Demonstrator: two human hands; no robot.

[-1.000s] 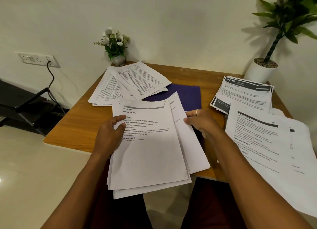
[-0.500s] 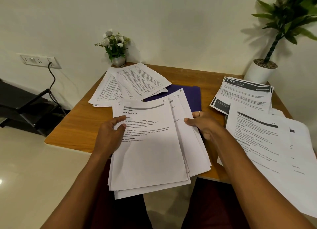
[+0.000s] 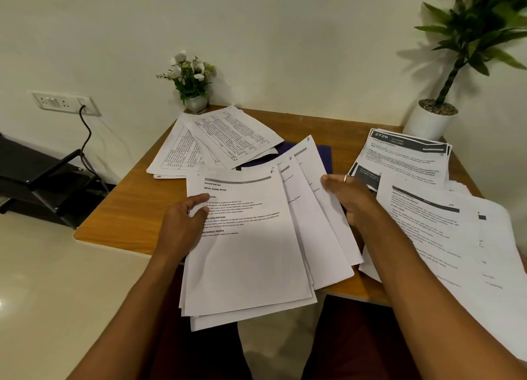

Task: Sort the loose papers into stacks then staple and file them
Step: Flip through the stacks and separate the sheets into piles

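1. Left of my left fingers (image 3: 196,202), bare tabletop (image 3: 128,208) lies open.
2. Beyond my right fingers (image 3: 332,182), fanned sheets (image 3: 306,168) and a purple folder (image 3: 327,157) block me.
3. Right of them, paper piles (image 3: 405,163) crowd in.

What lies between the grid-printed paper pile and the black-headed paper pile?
In the head view, a dark purple folder, partly covered by the fanned white sheets.

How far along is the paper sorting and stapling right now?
Done: three piles on the table: grid-printed sheets, dark-header sheets and a near-right pile. In hand: left hand and right hand grip a fanned sheaf. Remaining: stapling and filing; the purple folder lies under papers.
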